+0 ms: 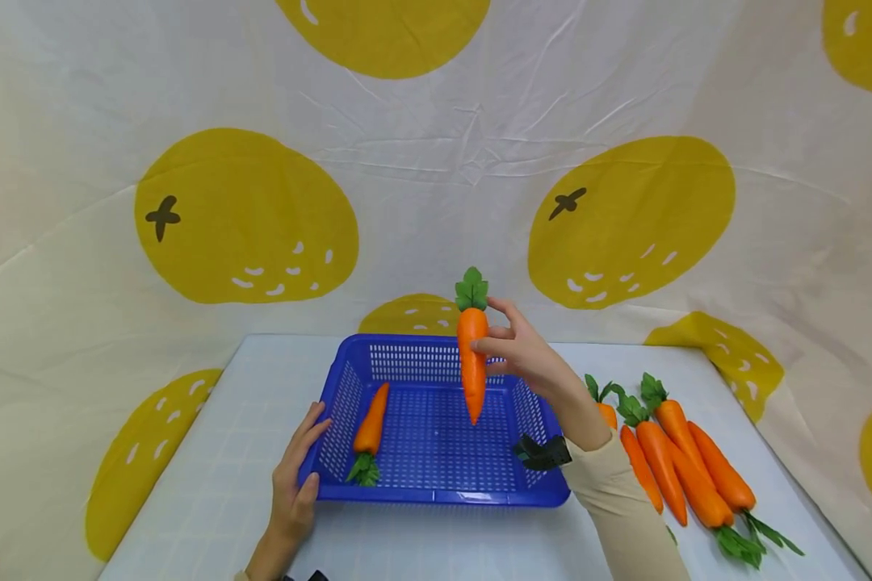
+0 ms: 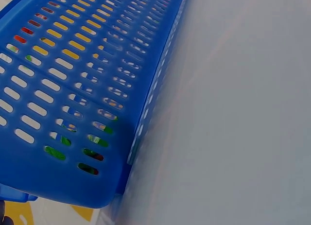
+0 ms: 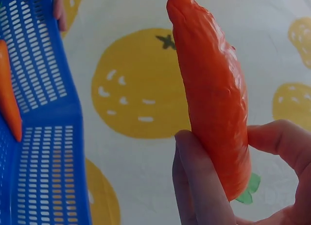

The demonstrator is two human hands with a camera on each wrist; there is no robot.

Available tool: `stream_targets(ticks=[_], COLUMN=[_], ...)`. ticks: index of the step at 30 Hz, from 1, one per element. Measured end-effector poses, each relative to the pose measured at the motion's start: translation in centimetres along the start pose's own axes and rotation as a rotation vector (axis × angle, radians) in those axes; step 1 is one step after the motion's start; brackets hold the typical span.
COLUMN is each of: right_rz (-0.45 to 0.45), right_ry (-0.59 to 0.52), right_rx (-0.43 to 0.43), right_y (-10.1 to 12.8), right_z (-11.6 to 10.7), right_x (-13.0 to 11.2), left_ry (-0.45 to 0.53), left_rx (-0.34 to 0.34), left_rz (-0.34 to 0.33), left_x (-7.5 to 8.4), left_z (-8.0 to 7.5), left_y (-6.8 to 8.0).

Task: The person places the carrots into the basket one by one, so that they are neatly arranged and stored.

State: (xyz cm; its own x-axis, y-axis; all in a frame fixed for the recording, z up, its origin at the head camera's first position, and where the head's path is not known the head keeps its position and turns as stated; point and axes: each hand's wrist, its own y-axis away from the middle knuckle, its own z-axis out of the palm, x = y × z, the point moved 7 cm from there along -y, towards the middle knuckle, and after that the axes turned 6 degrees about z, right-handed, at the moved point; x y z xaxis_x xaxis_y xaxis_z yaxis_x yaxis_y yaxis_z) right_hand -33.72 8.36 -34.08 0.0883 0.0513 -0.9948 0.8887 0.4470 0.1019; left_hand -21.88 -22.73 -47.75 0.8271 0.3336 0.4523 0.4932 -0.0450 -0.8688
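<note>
The left hand (image 1: 294, 484) rests on the near left corner of the blue basket (image 1: 436, 491). Its fingers lie straight along the outside wall and its thumb sits by the front rim. This grip is loose and flat, not curled round anything. The left wrist view shows only the basket wall (image 2: 68, 103) up close and the pale worktop (image 2: 233, 118) beside it.

Inside the basket, near its left wall, lies one carrot (image 1: 371, 420). Its green leaves point toward the person.

Next comes the held carrot (image 1: 472, 363). It hangs upright over the middle of the basket, well above the floor of it, with the tip down and the leaves up. The right hand (image 1: 526, 355) pinches it from the right side, with fingers and thumb curled on the thick upper part. In the right wrist view the fingers (image 3: 204, 186) press on the top end of the carrot (image 3: 214, 94), close to the leaves.

Right of the basket, a bunch of carrots (image 1: 679, 468) lies on the worktop (image 1: 211, 452). They touch each other, side by side.
</note>
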Motion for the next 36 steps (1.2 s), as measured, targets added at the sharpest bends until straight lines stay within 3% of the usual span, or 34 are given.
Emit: stream_targets(ticks=[7,15,20,27,36], right_rz=[0.053,0.143,0.190,0.231,0.322], right_ry=[-0.054,-0.020,-0.016,0.075,0.184], right_rx=[-0.056,-0.127,-0.180,-0.251,-0.223], right_y=[-2.9,-5.6,-6.6,-6.9,-6.9], right_z=[3.7,6.6,7.6,9.0,9.1], right_x=[1.6,5.1,7.2,9.4,11.6], left_ry=[-0.016,-0.012,-0.001,0.013,0.022], left_rx=[-0.008,-0.009,0.002,0.000,0.007], left_rz=[-0.032,-0.050,-0.007,0.009,0.032], left_x=[0.0,-0.1,-0.1,0.0,0.0], left_z=[0.0,0.1,-0.1,-0.1,0.0], left_y=[0.5,0.5,0.4,0.2,0.0])
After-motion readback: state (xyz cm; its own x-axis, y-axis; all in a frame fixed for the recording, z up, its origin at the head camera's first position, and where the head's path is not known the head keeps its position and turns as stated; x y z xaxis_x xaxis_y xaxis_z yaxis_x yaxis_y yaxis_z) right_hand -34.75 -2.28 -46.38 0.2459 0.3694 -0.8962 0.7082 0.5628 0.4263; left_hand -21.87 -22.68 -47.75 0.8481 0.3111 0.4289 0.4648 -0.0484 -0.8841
